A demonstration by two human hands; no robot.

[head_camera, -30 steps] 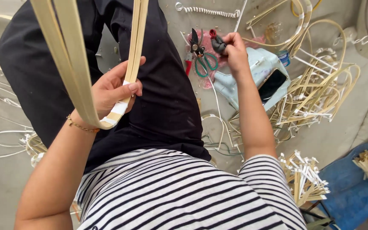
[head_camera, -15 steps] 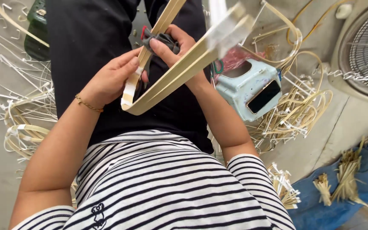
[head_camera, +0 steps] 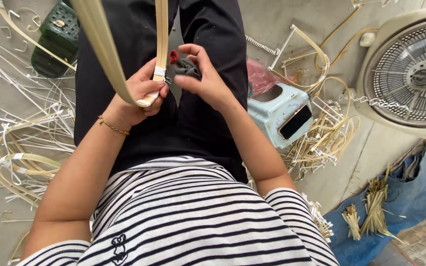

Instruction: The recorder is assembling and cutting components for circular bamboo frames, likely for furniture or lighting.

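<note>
1. The left hand is closed on a bent bamboo strip; its fingers pinch the two ends of the strip together, thumb on top.
2. From those fingers the strip rises in two pale legs toward the top edge of the view, one wide and slanting, one narrow and nearly straight.
3. A small white binding wraps the narrow leg just above the left fingers.
4. The right hand is curled around a dark tool with a red mark at its top; its fingers hold the tool tight, just beside the left fingers and touching the bound spot.
5. Both hands sit over the person's lap, above black trousers and a striped shirt.
6. Beyond the right fingers, on the floor, stands a pale blue box with a dark window, and a red bag lies just behind it.
7. Loops of cane lie heaped beside the box; a white fan stands further out on that side.
8. Out past the left fingers lie a green crate and loose bent strips spread over the floor.
9. A blue sheet with short bundles of sticks lies well apart from the right hand.
</note>
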